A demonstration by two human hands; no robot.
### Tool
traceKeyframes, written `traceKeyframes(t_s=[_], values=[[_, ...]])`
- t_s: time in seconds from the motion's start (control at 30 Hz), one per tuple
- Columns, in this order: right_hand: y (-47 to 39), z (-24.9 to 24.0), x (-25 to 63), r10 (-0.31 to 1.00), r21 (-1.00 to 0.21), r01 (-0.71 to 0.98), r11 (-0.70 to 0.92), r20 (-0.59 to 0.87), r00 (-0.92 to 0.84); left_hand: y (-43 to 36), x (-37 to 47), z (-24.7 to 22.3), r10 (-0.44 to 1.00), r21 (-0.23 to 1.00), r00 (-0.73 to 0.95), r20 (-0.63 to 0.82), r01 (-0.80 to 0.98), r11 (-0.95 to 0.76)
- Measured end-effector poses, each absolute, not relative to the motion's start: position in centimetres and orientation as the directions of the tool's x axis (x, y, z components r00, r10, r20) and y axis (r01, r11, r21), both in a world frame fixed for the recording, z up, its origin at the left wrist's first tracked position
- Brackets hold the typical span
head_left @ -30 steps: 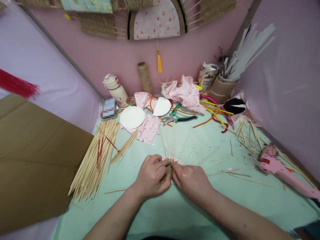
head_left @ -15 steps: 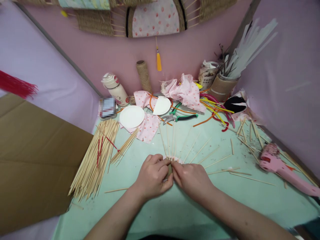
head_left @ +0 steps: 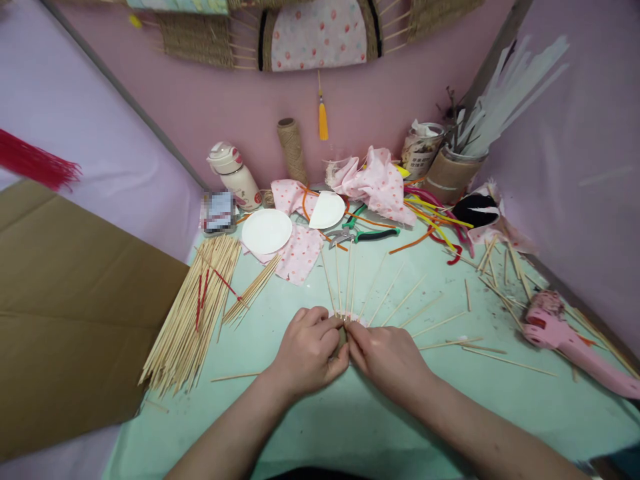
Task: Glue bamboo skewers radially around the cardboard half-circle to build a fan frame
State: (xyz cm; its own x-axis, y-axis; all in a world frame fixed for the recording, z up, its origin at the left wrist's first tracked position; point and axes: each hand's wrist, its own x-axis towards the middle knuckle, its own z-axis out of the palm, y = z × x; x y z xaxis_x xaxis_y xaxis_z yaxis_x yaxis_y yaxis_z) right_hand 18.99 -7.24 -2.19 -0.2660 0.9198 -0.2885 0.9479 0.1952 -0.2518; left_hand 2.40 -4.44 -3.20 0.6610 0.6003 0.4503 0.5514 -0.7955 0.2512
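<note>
Both hands meet over a small piece of brown card with a pink patterned edge, mostly covered by my fingers. Thin bamboo sticks fan out from it, away from me and to the right. My left hand is closed, its fingers curled and pressing on the card's left side by the stick ends. Fingertips of my right hand are pinched together at the card's upper edge, right beside the left fingertips. Whether they also grip a stick end is hidden.
A large bundle of bamboo sticks lies left, beside a cardboard sheet. Behind are white discs, pruning shears, pink cloth, a bottle and a twine spool. A pink glue gun lies right.
The camera view has shifted slightly, so the scene sits a little further right. Both hands keep nearly the same pose on the card.
</note>
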Motion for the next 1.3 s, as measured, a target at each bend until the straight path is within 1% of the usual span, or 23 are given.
traceKeyframes(t_s=[0.2,0.4,0.73,1.13,1.3], values=[[-7.48,-2.55,18.98,0.929,-0.234,0.948,0.214,-0.251,-0.272,-4.56,2.46,-3.11,0.597,0.242,0.653,0.467,0.555,-0.796],[-7.31,-2.51,18.94,0.929,-0.227,0.950,0.217,-0.251,-0.272,-4.51,2.48,-3.00,0.598,0.236,0.654,0.464,0.559,-0.795],[-7.55,-2.73,19.07,0.943,-0.244,0.941,0.235,-0.177,-0.281,-4.55,2.52,-3.02,0.599,0.232,0.653,0.464,0.563,-0.793],[-7.49,-2.61,18.94,0.943,-0.243,0.945,0.221,-0.195,-0.270,-4.59,2.52,-2.96,0.613,0.253,0.657,0.440,0.564,-0.786],[-7.58,-2.83,18.98,0.947,-0.250,0.939,0.234,-0.160,-0.279,-4.62,2.43,-3.15,0.625,0.269,0.657,0.421,0.568,-0.778]])
